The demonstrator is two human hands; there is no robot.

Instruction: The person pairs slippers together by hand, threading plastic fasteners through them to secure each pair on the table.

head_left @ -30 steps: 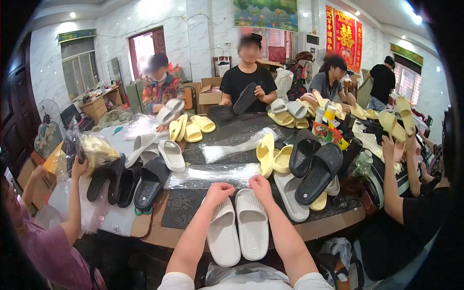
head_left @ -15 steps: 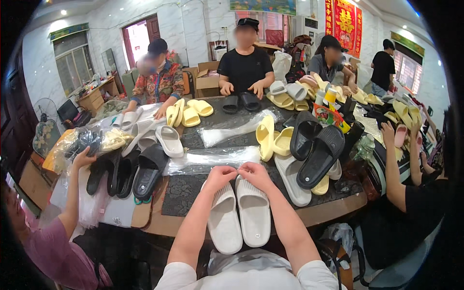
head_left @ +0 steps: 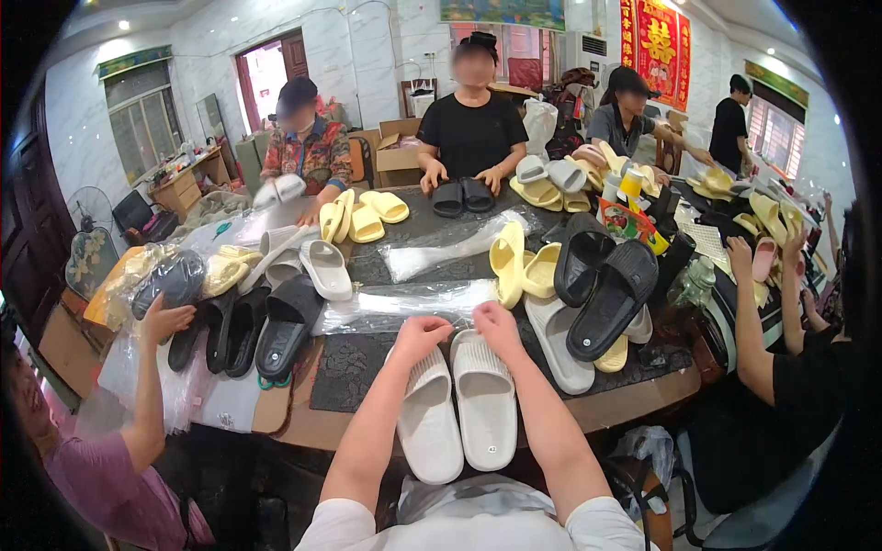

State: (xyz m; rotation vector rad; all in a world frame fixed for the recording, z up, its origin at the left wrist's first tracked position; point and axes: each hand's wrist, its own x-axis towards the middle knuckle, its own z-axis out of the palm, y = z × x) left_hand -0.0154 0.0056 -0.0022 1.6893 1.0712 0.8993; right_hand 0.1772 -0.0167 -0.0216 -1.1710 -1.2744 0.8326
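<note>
Two light grey slide slippers lie side by side at the table's near edge, the left slipper [head_left: 430, 427] and the right slipper [head_left: 487, 413], toes pointing away from me. Over the left one's toe is my left hand [head_left: 423, 336], its fingers bent together in a pinch. My right hand [head_left: 497, 329] is by the right one's toe, fingers also pinched, with a small gap between the hands. Whatever is in the fingertips is too small to make out. Just beyond my hands lies a stack of clear plastic bags [head_left: 386, 305].
Black slippers [head_left: 289, 321] stand to the left. On the right, a large black slipper [head_left: 614, 298] leans over a grey one [head_left: 559, 344], near yellow slippers [head_left: 507, 262]. More plastic bags [head_left: 455, 246] lie farther back. Co-workers sit around the table; one handles a bagged dark slipper [head_left: 170, 283].
My hands, whose fingertips met before, have moved slightly apart, the right one going right. The left co-worker's bagged slipper has turned, and the far-left co-worker has lifted a pair of pale slippers.
</note>
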